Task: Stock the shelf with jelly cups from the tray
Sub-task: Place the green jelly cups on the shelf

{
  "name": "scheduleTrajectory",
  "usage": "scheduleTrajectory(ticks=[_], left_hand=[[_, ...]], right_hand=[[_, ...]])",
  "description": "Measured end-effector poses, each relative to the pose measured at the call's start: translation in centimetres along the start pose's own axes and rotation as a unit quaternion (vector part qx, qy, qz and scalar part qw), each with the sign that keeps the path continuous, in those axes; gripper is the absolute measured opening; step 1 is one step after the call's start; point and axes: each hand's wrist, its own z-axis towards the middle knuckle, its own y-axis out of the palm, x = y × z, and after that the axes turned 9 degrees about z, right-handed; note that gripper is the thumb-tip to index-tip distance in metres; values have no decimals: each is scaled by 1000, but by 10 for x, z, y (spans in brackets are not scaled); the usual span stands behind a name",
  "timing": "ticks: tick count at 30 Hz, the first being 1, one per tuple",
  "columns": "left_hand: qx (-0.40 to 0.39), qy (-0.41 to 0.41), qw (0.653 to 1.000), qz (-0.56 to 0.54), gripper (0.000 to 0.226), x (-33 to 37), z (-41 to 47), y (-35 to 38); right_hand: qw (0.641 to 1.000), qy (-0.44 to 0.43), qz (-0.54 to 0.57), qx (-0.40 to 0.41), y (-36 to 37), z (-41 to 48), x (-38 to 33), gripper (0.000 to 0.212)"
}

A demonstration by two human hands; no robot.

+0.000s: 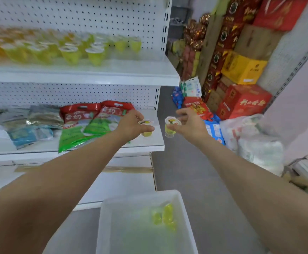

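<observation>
pinching one jelly cup (146, 127) in the left hand (131, 125), another jelly cup (170, 126) in the right hand (190, 123), upright above the tray (140, 196), seemingly bound for the upper shelf (94, 76).

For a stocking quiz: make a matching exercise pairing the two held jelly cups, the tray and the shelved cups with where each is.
1 left-hand cup
2 right-hand cup
3 tray
4 shelved cups

A upper shelf
B before lower shelf's right end
C beyond the shelf's end, against the floor
D bottom of view

Pairs: 1-B, 2-C, 3-D, 4-A
</observation>
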Motion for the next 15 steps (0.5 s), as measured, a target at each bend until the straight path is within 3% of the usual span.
scheduleTrajectory(ticks=[5, 15], left_hand=[[41, 43, 997, 57, 54, 50, 20, -54], [46, 99, 979, 175, 60, 118, 87, -138]], right_hand=[[997, -72, 8, -6, -19, 27, -63, 63], [992, -123, -2, -2, -25, 106, -148, 63]])
